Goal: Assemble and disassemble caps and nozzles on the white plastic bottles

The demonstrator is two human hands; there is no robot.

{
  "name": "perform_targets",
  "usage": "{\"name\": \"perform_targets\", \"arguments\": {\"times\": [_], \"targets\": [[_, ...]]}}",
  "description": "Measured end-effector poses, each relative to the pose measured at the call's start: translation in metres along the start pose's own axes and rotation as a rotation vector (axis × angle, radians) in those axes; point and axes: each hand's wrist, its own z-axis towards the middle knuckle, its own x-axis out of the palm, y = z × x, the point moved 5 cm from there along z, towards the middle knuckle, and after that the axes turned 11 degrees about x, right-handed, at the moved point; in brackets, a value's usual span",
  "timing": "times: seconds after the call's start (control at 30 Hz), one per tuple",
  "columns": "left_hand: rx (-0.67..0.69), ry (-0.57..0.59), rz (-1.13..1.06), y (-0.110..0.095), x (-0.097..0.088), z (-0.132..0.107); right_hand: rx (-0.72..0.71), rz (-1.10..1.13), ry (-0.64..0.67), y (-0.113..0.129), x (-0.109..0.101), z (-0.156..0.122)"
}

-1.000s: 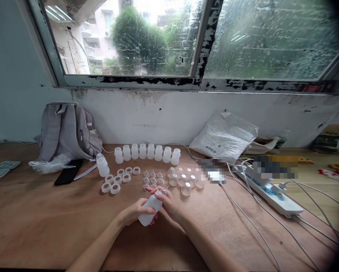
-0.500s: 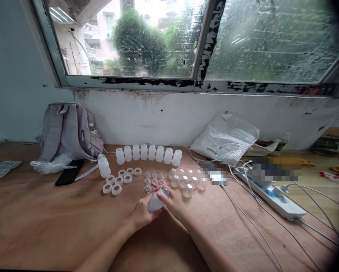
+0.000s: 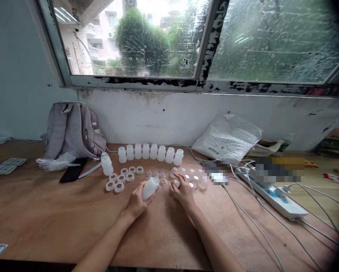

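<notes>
My left hand (image 3: 138, 198) is wrapped round a frosted white baby bottle (image 3: 149, 189), tilted with its top up and to the right. The details of its top are too small to make out. My right hand (image 3: 183, 192) has its thumb and fingers around a clear dome cap (image 3: 176, 183) at the left of the cap group. Several other clear caps (image 3: 196, 177) stand just beyond these fingers. Behind the held bottle lie clear nipples (image 3: 163, 181), partly hidden by it. White screw rings (image 3: 119, 187) lie in a cluster left of my left hand.
A row of open white bottles (image 3: 146, 152) stands near the wall. Another bottle with a fitted top (image 3: 107, 164) is left of them. A backpack (image 3: 70, 130), black phone (image 3: 73, 172) and plastic bag (image 3: 56, 162) lie left; a power strip (image 3: 288, 207) and cables lie right.
My right hand has left the bottle and moved right to the clear caps. My left hand keeps the bottle, now slightly farther left. The view has shifted a little.
</notes>
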Motion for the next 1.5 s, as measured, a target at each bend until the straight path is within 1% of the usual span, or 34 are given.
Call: {"name": "perform_targets", "arguments": {"times": [0.07, 0.13, 0.2, 0.27, 0.37, 0.47, 0.67, 0.8, 1.07, 1.23, 1.5], "targets": [[0.032, -0.015, 0.031, -0.001, -0.001, 0.0, 0.0, -0.001, 0.033, 0.002, 0.0, -0.001], [0.06, -0.036, 0.066, -0.002, -0.003, 0.0, 0.051, 0.068, 0.056, 0.004, -0.002, -0.003], [0.081, -0.027, 0.095, -0.003, -0.003, 0.0, 0.152, 0.227, 0.064, 0.004, -0.005, -0.004], [0.103, 0.009, 0.117, -0.002, -0.002, 0.0, 0.228, 0.426, 0.055, 0.005, -0.008, -0.005], [0.135, 0.046, 0.153, -0.001, 0.001, 0.0, 0.23, 0.659, 0.034, 0.011, -0.014, -0.007], [0.149, 0.051, 0.181, 0.0, 0.003, 0.0, 0.232, 0.755, 0.088, 0.017, -0.01, -0.01], [0.199, 0.064, 0.229, 0.0, 0.005, 0.0, 0.255, 0.79, 0.261, 0.028, 0.009, -0.02], [0.222, 0.082, 0.228, -0.001, 0.006, -0.001, 0.27, 0.811, 0.32, 0.033, 0.015, -0.025], [0.248, 0.069, 0.228, -0.002, 0.005, -0.001, 0.288, 0.827, 0.348, 0.029, 0.02, -0.026], [0.266, 0.083, 0.222, -0.003, 0.006, -0.003, 0.297, 0.823, 0.339, 0.027, 0.022, -0.027], [0.306, 0.069, 0.276, -0.002, 0.008, -0.002, 0.319, 0.786, 0.311, 0.025, 0.022, -0.026]]}}
